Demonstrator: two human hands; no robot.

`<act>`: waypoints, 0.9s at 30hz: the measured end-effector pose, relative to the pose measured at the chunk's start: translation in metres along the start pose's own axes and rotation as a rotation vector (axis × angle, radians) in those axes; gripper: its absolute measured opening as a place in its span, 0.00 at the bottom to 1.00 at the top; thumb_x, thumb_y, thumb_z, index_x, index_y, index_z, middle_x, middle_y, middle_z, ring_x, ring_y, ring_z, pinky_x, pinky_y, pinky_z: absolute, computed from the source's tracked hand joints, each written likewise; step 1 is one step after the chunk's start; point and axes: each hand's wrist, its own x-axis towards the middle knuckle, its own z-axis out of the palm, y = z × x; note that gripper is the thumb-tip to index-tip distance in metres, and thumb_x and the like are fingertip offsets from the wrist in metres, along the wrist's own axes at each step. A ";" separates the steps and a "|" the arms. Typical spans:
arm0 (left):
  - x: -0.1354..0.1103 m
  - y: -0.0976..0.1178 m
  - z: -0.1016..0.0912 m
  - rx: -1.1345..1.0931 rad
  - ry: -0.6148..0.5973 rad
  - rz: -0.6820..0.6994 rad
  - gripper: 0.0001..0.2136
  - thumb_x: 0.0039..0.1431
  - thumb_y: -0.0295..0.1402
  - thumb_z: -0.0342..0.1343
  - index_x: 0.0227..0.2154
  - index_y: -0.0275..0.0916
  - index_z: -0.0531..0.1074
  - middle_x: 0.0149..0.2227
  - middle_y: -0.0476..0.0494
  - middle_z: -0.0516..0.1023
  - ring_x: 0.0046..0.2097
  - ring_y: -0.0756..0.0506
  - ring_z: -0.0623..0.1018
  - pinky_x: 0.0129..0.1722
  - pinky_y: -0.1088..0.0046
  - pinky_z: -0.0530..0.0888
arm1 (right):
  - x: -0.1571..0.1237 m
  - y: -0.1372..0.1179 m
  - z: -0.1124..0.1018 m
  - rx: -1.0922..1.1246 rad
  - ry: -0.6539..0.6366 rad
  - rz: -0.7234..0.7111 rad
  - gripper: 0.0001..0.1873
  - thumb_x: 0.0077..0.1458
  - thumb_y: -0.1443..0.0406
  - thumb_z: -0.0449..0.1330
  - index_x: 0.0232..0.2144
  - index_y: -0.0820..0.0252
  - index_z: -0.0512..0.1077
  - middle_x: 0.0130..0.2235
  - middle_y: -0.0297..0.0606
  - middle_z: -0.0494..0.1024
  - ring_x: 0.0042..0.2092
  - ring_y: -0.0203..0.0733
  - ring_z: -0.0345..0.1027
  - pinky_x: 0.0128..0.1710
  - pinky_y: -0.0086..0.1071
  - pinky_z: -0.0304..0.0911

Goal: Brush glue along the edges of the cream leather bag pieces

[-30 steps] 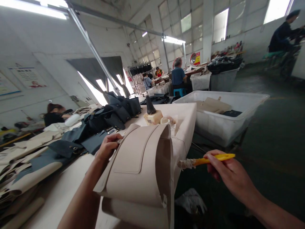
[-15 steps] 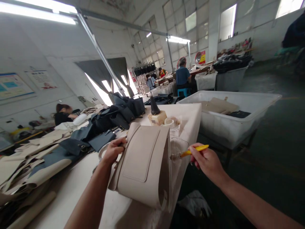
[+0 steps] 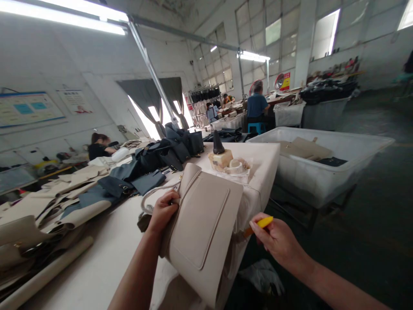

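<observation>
A beige leather bag piece (image 3: 206,224) with a stitched-looking panel stands tilted at the table's edge. My left hand (image 3: 165,210) is closed on its left side, near a pale cord handle (image 3: 149,200). In my right hand (image 3: 274,232) is a brush (image 3: 265,222) with a yellow handle, its bristles pointing left at the bag's open right edge. Whether the bristles touch the leather I cannot tell. Just beyond the bag sit a stained block with a black cone (image 3: 218,144) and a small white round dish (image 3: 236,166).
Dark blue bags (image 3: 174,150) are heaped along the far side of the pale table (image 3: 119,241). Beige leather pieces (image 3: 84,185) lie at left. A white bin (image 3: 309,176) holding bag pieces stands at right. Several people work farther back, one on a blue stool (image 3: 256,128).
The bag has tilted further, its lower end swinging toward me and right. My right hand has brought the brush down and closer to the bag's right edge. The camera view has shifted somewhat.
</observation>
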 end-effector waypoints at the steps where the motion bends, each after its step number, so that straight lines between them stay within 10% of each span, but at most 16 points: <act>1: -0.002 0.000 0.001 0.004 0.009 -0.006 0.08 0.35 0.21 0.50 0.19 0.40 0.68 0.25 0.50 0.65 0.31 0.46 0.65 0.34 0.71 0.61 | 0.006 0.001 0.000 -0.023 0.035 -0.019 0.15 0.59 0.55 0.49 0.27 0.57 0.66 0.19 0.30 0.67 0.19 0.34 0.60 0.22 0.28 0.56; 5: -0.009 -0.011 0.005 -0.025 0.092 -0.111 0.06 0.33 0.22 0.49 0.17 0.39 0.66 0.23 0.51 0.64 0.30 0.47 0.64 0.33 0.71 0.61 | 0.029 0.005 -0.001 -0.048 0.178 -0.028 0.15 0.57 0.55 0.50 0.25 0.57 0.66 0.17 0.31 0.67 0.19 0.37 0.63 0.24 0.30 0.58; 14: -0.025 -0.031 0.015 -0.043 0.195 -0.202 0.07 0.32 0.24 0.49 0.18 0.39 0.67 0.21 0.52 0.63 0.28 0.47 0.64 0.31 0.72 0.60 | -0.037 -0.010 0.012 0.144 -0.079 0.117 0.18 0.58 0.52 0.48 0.27 0.57 0.65 0.17 0.29 0.66 0.16 0.33 0.58 0.17 0.26 0.53; 21: -0.030 -0.042 0.016 -0.067 0.187 -0.183 0.06 0.31 0.23 0.49 0.16 0.40 0.67 0.20 0.52 0.63 0.29 0.47 0.63 0.31 0.71 0.59 | -0.029 -0.007 0.011 0.064 0.093 0.080 0.19 0.57 0.51 0.50 0.23 0.58 0.66 0.17 0.30 0.67 0.16 0.33 0.59 0.17 0.26 0.56; 27: -0.034 -0.051 0.020 -0.087 0.180 -0.230 0.06 0.30 0.24 0.49 0.15 0.40 0.66 0.20 0.52 0.62 0.28 0.48 0.62 0.29 0.72 0.58 | -0.050 -0.026 0.019 0.156 -0.033 0.204 0.22 0.55 0.48 0.50 0.22 0.58 0.65 0.15 0.29 0.65 0.14 0.31 0.58 0.15 0.24 0.55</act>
